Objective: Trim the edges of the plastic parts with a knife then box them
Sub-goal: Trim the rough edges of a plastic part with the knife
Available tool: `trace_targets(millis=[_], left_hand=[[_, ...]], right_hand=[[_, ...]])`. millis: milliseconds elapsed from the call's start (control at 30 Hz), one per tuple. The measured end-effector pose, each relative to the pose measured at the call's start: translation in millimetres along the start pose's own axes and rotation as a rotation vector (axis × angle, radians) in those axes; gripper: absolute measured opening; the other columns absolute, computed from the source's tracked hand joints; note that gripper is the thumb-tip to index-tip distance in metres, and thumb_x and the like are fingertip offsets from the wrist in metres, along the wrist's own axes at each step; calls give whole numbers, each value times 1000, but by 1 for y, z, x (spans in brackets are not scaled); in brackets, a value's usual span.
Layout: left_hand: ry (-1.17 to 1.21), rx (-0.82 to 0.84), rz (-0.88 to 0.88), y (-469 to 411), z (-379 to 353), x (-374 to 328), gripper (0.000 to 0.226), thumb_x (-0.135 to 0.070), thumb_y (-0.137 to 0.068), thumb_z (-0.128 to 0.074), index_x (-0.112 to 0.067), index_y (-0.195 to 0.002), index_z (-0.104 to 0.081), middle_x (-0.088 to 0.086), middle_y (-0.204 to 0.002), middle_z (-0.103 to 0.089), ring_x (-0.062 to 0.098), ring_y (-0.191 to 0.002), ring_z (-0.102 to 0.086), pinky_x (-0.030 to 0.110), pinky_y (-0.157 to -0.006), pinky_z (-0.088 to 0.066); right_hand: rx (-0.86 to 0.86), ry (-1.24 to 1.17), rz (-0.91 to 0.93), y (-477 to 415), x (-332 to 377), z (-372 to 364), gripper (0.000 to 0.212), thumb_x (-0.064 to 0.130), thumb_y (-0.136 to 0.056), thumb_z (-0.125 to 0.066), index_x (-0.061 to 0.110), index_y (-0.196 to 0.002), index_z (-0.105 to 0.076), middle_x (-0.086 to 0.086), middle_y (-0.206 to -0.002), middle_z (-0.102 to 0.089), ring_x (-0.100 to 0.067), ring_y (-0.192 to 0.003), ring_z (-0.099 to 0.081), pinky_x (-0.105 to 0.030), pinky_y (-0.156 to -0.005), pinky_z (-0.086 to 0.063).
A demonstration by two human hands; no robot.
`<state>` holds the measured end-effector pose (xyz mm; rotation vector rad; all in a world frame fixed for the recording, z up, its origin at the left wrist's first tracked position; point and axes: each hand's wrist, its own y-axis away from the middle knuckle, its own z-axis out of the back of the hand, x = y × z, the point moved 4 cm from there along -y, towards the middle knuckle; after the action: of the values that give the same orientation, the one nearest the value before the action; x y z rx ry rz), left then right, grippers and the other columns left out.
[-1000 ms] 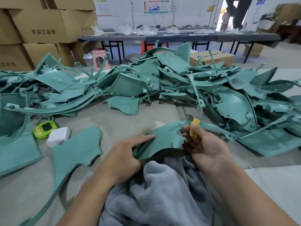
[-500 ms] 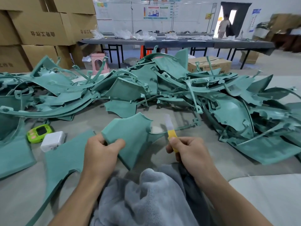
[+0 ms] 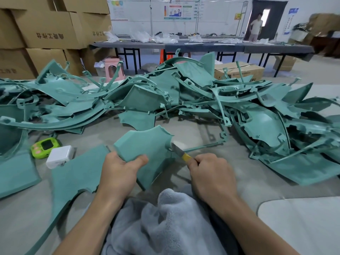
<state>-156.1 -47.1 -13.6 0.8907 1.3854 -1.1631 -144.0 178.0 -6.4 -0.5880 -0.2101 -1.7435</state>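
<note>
Currently held part: a teal plastic panel (image 3: pixel 145 150), lifted off the table (image 3: pixel 22 218) just above my lap, its face towards me, in front of the heap of untrimmed parts (image 3: pixel 202 100).
Left hand: my left hand (image 3: pixel 119 173) grips the panel's lower left corner, with the thumb flat across the face and the fingers behind.
Right hand: my right hand (image 3: pixel 211 177) is wrapped round the yellow handle of the utility knife (image 3: pixel 181 152). The blade points up and left, and its tip touches the notch on the panel's right edge.
Hands: apart, with the panel between them.
Slip risk: if the blade skids off that notch, I judge it would travel across the face towards my left thumb, which lies in line with it.
Gouge risk: too steep an angle could bite into the finished face instead of shaving off the flash.
Flex risk: I hold only one corner, so the far edge may bend away under pressure and make the cut jump.
Snag risk: a thin strip (image 3: pixel 202 147) runs off to the right near the blade. It seems to belong to this panel and could catch on the heap.
Lap: only the grey towel (image 3: pixel 165 221) lies below the cut.
Since half a second ago: the blade stood upright, clear of the panel; now it is tilted against the edge. My left thumb has slid further onto the face.
Boxing: not begun. A cardboard carton (image 3: pixel 239 70) sits behind the heap, but I cannot tell whether it is the one for these parts.
</note>
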Motion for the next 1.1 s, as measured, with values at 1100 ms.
trace_targets(millis=[1100], left_hand=[[65,-50,120,-15,15,13,44,-35,-44,-81,-34,-88,-81,-5,-90,-80,18,-85,-77,42,-82,-59]], right_hand=[[-203,-43,-21,-14,-42,40,45,38,-102,-55,15,-63,-61,4,-51,-53,-13,-46,-48,-25,-46,-37]])
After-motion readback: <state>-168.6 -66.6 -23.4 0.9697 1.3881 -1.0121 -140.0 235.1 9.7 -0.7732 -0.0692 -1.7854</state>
